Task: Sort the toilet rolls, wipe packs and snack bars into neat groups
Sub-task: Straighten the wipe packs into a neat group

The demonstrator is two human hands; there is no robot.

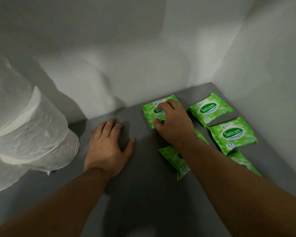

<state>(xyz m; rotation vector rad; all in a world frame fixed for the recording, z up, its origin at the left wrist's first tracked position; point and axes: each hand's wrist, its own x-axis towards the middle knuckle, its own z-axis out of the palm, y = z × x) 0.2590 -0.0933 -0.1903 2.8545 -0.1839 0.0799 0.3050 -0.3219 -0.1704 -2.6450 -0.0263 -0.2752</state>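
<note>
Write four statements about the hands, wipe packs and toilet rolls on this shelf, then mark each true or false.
1. The right hand rests on a green wipe pack. True.
2. The left hand holds a toilet roll. False: it lies flat on the grey shelf, holding nothing.
3. The toilet rolls are stacked at the left. True.
4. Snack bars lie between the hands. False: none are visible; only bare shelf is there.

Both forearms are bare right down to the wrists, with no sleeve, watch, bracelet or glove on them. The left hand [108, 147] and the right hand [173, 124] wear no rings. Fine hair shows along both forearms.
</note>
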